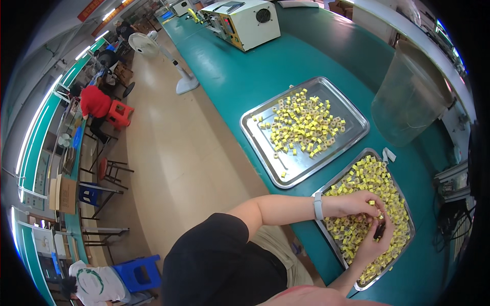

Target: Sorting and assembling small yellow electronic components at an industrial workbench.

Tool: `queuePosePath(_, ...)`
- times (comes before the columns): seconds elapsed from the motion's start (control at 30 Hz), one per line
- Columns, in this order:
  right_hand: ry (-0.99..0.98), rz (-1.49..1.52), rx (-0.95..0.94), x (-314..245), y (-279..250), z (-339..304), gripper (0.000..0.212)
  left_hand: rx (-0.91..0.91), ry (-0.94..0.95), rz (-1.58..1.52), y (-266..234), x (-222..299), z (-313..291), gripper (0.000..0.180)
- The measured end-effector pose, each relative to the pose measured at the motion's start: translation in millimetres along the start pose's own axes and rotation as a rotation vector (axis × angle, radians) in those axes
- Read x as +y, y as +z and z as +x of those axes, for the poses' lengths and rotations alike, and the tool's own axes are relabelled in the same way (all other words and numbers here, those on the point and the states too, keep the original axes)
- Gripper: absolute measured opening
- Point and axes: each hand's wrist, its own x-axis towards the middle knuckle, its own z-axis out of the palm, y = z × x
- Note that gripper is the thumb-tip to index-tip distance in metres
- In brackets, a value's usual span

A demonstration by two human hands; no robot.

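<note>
Both my hands work close together over a metal tray (337,255) heaped with small yellow-and-tan block-shaped parts (352,239). My left hand (357,203), with a pale band on its wrist, has its fingertips pinched around one small yellow part (381,217). Just below it, my right hand (376,242) is curled around a small dark brown object (379,231), whose kind I cannot make out. The fingertips of both hands meet at the yellow part. Farther off lies a larger metal tray (260,153) with a looser pile of the same yellow parts (301,122).
A white scrap (389,154) lies by the near tray. A translucent bin (408,97) stands at the right, and a boxy white machine (250,25) at the far end of the green bench (214,76). Left of the aisle, a pedestal fan (186,81), stools and seated people.
</note>
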Motion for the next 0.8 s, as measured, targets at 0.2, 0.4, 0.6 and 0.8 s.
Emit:
queuePosePath(0.2, -0.005, -0.015, 0.006, 4, 1, -1, 0.027, 0.018, -0.009, 0.002, 1, 1, 0, 0.029)
queuePosePath(0.4, 0.038, 0.006, -0.003, 7, 1, -3, 0.029, 0.059, -0.030, 0.001, 0, 0, -1, 0.033)
queuePosePath(0.6, 0.056, 0.012, -0.013, 8, 2, -4, 0.032, 0.054, -0.042, 0.011, -2, 2, -1, 0.032)
queuePosePath(0.8, 0.064, 0.020, -0.001, 12, 3, -5, 0.032, 0.060, -0.034, 0.013, -4, -4, 2, 0.031)
